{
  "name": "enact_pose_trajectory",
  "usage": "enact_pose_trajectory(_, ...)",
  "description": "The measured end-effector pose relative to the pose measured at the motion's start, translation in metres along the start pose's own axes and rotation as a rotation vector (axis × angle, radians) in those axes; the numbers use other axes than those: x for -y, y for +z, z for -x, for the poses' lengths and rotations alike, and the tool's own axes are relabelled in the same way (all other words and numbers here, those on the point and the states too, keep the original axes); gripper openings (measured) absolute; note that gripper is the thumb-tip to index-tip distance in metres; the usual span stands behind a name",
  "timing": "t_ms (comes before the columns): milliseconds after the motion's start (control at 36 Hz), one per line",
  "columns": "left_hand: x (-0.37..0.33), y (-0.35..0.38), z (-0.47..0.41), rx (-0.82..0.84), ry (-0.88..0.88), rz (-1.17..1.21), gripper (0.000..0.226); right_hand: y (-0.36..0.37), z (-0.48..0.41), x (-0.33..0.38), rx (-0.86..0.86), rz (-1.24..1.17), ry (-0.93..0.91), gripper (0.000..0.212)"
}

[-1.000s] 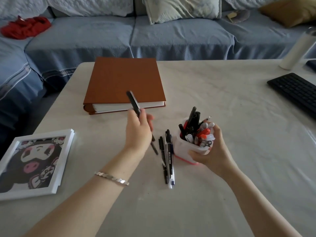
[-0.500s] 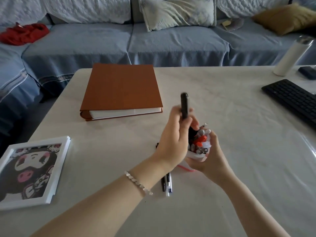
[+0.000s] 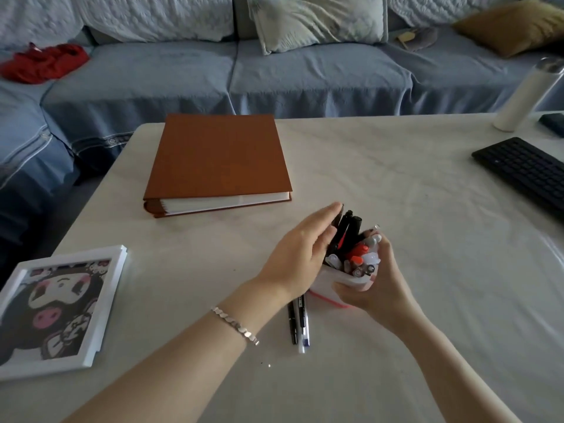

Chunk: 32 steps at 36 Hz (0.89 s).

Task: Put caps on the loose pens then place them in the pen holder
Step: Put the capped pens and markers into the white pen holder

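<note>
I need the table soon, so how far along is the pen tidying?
Done: many pens stand in the pen holder. In hand: the right hand grips it while the left hand rests straight fingers on the black pens. Left: at least two loose pens lie on the table.

Your pale table (image 3: 396, 184) carries a brown album (image 3: 218, 157) at eleven o'clock, a framed picture (image 3: 58, 306) at eight. A keyboard (image 3: 525, 169) lies at two, loose pens (image 3: 293, 323) at six.
</note>
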<state>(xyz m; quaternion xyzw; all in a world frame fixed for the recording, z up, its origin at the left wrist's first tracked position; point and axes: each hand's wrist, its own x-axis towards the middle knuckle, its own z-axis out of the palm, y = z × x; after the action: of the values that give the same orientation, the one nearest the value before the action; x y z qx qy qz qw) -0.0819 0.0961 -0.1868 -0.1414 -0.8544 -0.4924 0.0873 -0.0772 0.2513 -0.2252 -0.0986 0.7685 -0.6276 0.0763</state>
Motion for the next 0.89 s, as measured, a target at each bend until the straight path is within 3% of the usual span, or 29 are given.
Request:
enact_pose_trajectory(56, -0.003, -0.004, 0.003, 0.011, -0.066, 0.155, 0.038, 0.0, 0.0, 0.002, 0.004, -0.013, 0.005, 0.073)
enact_pose_trajectory(111, 0.0, -0.008, 0.006, -0.111, -0.115, 0.237, 0.04, 0.001, 0.0, 0.004, 0.007, -0.006, 0.007, 0.07)
enact_pose_trajectory(194, 0.016, -0.008, 0.015, -0.261, -0.359, -0.011, 0.036, 0.0, 0.002, 0.009, 0.01, -0.003, 0.011, 0.067)
enact_pose_trajectory(278, 0.031, -0.002, 0.029, -0.068, -0.687, -0.264, 0.054, 0.0, 0.003, 0.015, 0.014, -0.004, 0.005, 0.063)
enact_pose_trajectory(333, 0.035, 0.004, 0.037, 0.058, -0.771, -0.332, 0.057, 0.001, 0.004, 0.019, 0.015, 0.004, -0.008, 0.063)
enact_pose_trajectory(611, 0.036, 0.011, 0.039, 0.094, -0.881, -0.361, 0.016, 0.003, 0.007, 0.025, 0.036, -0.015, 0.017, 0.061)
enact_pose_trajectory(778, 0.045, -0.006, 0.042, 0.055, -0.834, -0.346, 0.018, 0.002, 0.007, 0.025, 0.025, 0.023, 0.008, 0.064)
enact_pose_trajectory(889, 0.048, -0.021, 0.041, -0.231, -0.725, -0.036, 0.022, 0.003, 0.007, 0.026, 0.036, 0.011, 0.013, 0.06)
